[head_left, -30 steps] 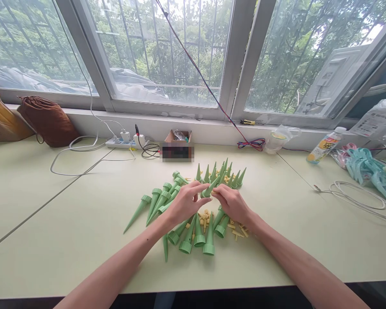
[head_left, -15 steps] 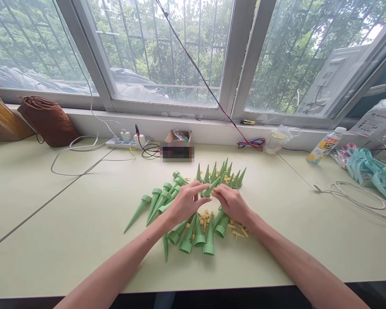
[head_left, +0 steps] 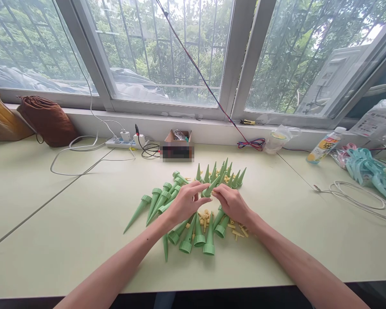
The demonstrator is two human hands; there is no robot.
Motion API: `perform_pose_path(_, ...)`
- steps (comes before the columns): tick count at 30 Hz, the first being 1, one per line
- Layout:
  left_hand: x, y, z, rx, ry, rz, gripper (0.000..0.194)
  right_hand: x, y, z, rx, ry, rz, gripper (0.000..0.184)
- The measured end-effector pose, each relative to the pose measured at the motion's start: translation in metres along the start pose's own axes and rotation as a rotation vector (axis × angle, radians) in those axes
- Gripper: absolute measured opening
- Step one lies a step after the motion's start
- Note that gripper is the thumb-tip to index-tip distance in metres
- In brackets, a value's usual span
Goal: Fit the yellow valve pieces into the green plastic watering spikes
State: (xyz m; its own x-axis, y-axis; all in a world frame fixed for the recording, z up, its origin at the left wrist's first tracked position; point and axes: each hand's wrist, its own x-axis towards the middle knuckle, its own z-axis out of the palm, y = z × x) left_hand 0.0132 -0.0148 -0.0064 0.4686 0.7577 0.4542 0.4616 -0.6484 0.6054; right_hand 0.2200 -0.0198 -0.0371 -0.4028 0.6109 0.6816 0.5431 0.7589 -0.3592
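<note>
My left hand (head_left: 189, 198) is closed on a green plastic watering spike (head_left: 209, 190), thumb and fingers round its wide capped end, the tip pointing up and right. Fingers of my right hand (head_left: 231, 201) are pinched at the spike's side, on a small yellow piece that is mostly hidden. Several green spikes (head_left: 155, 201) lie to the left, and others (head_left: 209, 244) lie below my hands with their open wide ends toward me. Behind my hands, several spikes (head_left: 225, 171) stand upright with yellow bits among them. Small yellow plastic fittings (head_left: 206, 219) lie between the spikes.
At the back are a power strip (head_left: 116, 141) with cables, a small cardboard box (head_left: 172, 136) and coiled red-blue wire (head_left: 252, 144). A brown drawstring bag (head_left: 48, 122) stands at left. A bottle (head_left: 324, 146), teal plastic items (head_left: 368, 169) and a white cable (head_left: 350, 193) are at right.
</note>
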Motion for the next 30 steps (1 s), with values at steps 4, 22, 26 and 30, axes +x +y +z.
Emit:
perform_pose_path(4, 0.0, 0.002, 0.0, -0.02, 0.009, -0.01, 0.031, 0.0, -0.001, 0.0, -0.005, -0.011, 0.006, 0.02)
perform_pose_path(22, 0.0, 0.002, 0.0, -0.139, 0.023, -0.125, 0.037, 0.001, -0.007, 0.0, 0.064, 0.01, 0.068, 0.019)
perform_pose_path(26, 0.002, 0.005, -0.005, -0.293, -0.007, -0.285, 0.045, 0.002, -0.009, -0.001, 0.145, 0.022, 0.099, 0.022)
perform_pose_path(30, 0.006, 0.007, -0.008, -0.442, -0.024, -0.386, 0.039, 0.001, -0.009, -0.001, 0.18, 0.013, 0.095, 0.025)
